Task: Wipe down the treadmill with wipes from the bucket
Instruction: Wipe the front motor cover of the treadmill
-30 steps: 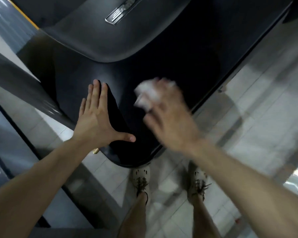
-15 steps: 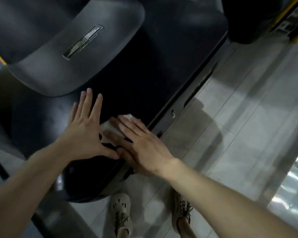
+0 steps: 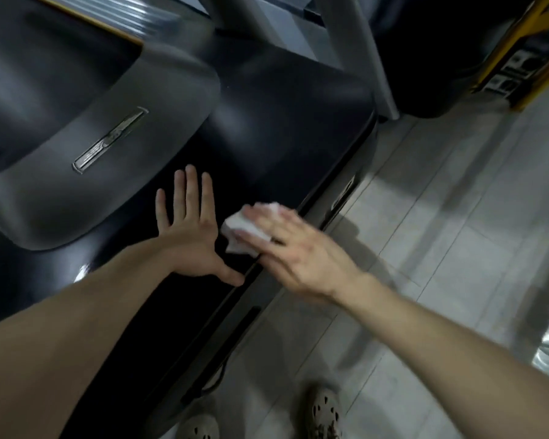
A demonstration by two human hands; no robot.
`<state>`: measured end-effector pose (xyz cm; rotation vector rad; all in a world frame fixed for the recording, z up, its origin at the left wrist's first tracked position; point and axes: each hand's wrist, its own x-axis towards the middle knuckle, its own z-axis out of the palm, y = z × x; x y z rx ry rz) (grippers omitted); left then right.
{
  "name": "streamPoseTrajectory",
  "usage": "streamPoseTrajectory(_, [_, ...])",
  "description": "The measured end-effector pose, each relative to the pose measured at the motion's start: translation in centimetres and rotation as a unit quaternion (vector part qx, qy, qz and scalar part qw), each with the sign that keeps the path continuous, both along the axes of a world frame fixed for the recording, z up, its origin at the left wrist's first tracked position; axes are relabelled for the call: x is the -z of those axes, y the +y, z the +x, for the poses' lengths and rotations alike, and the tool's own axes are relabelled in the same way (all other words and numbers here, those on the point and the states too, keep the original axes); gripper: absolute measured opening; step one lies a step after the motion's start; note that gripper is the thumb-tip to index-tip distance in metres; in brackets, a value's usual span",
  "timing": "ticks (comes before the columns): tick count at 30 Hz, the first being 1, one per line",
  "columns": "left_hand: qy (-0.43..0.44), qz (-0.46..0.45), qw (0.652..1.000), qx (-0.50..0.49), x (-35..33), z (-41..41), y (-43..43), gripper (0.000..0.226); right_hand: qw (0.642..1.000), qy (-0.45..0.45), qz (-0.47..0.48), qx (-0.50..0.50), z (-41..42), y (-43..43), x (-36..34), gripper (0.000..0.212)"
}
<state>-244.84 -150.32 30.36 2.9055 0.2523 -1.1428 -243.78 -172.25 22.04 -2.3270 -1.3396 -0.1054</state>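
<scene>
The black treadmill base [image 3: 276, 144] fills the upper left, with a grey motor cover [image 3: 86, 131] carrying a metal badge. My left hand [image 3: 192, 236] lies flat on the black surface with its fingers spread and straight. Beside it, my right hand [image 3: 295, 248] presses a crumpled white wipe [image 3: 244, 229] onto the treadmill near its right edge; the fingers lie nearly straight over the wipe and are blurred. The bucket is out of view.
Grey floor tiles [image 3: 457, 232] spread to the right of the treadmill. A grey upright post [image 3: 374, 68] rises at the top. Another dark machine with yellow frame bars [image 3: 514, 42] stands at the top right. My shoes [image 3: 325, 413] stand on the tiles at the bottom.
My right hand has swept the wipe from beside my left thumb out toward the treadmill's right edge. My left hand stays flat on the surface. The camera view has shifted.
</scene>
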Motion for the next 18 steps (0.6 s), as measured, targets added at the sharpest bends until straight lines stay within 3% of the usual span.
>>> streamPoseTrajectory(2, [0.023,0.004,1.000,-0.007,-0.2,0.0,-0.3,0.189,0.993,-0.020,-0.029,0.110,6.5,-1.8,0.2,0.055])
streamPoseTrajectory(5, [0.037,0.001,0.999,-0.014,-0.5,0.1,-0.5,0.187,0.932,0.083,-0.027,0.351,14.5,-2.6,-1.3,0.058])
streamPoseTrajectory(7, [0.036,0.001,0.999,-0.014,-0.5,0.1,-0.5,0.188,0.917,0.082,-0.033,0.390,13.2,0.0,-2.0,0.065])
streamPoseTrajectory(8, [0.036,0.002,0.999,-0.014,-0.4,0.1,-0.5,0.189,0.939,0.056,-0.052,0.337,10.6,1.5,-2.2,0.067])
streamPoseTrajectory(10, [0.037,0.007,0.999,-0.015,-0.3,0.2,-0.4,0.191,0.991,0.050,-0.054,0.113,4.2,2.5,-1.7,0.059])
streamPoseTrajectory(12, [0.040,0.009,0.999,-0.012,-0.4,0.2,-0.4,0.190,0.997,0.038,-0.041,-0.050,2.8,0.7,-1.5,0.056])
streamPoseTrajectory(13, [0.045,0.006,0.999,-0.011,-0.4,0.3,-0.4,0.189,0.997,0.019,-0.041,-0.055,4.9,-0.5,-1.2,0.055])
streamPoseTrajectory(15, [0.052,0.002,0.999,-0.011,-0.5,0.4,-0.4,0.187,0.995,-0.011,-0.064,0.077,11.7,-2.4,-0.8,0.054])
streamPoseTrajectory(18, [0.058,-0.004,0.998,-0.011,-0.6,0.4,-0.5,0.186,0.932,0.098,-0.076,0.340,20.0,-3.9,-1.7,0.068])
